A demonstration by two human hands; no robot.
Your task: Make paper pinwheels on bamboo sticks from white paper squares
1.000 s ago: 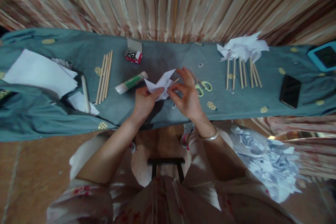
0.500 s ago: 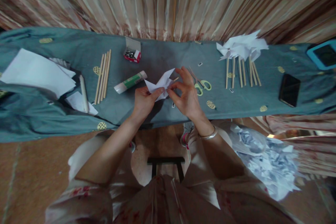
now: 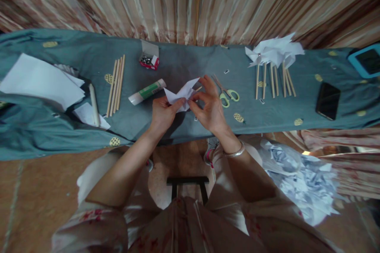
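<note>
Between my two hands is a white paper pinwheel with folded, pointed blades. My left hand is closed on its lower left side, the thumb pressed near the centre. My right hand pinches at the centre with thumb and forefinger, its other fingers curled behind. What lies under those fingertips is too small to make out. The tip of a wooden stick shows beside the right fingers. A glue stick lies left of the pinwheel, and scissors with light green handles lie to the right.
Wooden sticks lie in a row on the left, near white paper sheets and a pale marker-like rod. A small red box of metal pins stands open behind. Finished pinwheels and a phone are on the right.
The hands and pinwheel stay almost in place, with only a slight shift of the fingers at the centre. The other things lie as before.
</note>
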